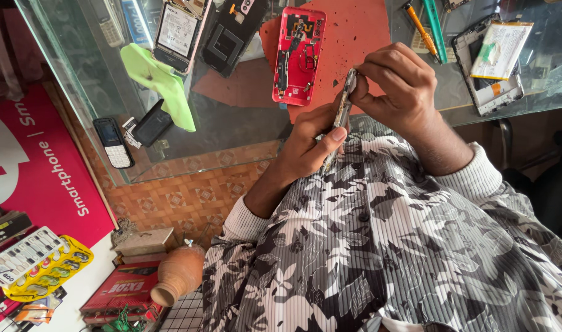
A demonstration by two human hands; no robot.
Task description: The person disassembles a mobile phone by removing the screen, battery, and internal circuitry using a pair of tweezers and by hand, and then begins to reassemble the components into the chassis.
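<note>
One head camera looks steeply down, close over the glass counter (96,92).

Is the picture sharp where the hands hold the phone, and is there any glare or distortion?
Head view: the left hand, right hand and thin phone between them are fairly sharp in daylight; the glass counter shows pale reflections; the wide lens bends the counter edges.

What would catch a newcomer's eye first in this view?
Probably the two hands at centre: the left hand and right hand hold a thin phone edge-on between them. Just behind, an opened red phone shell lies on the glass counter. To its left is a bright green cloth.
</note>
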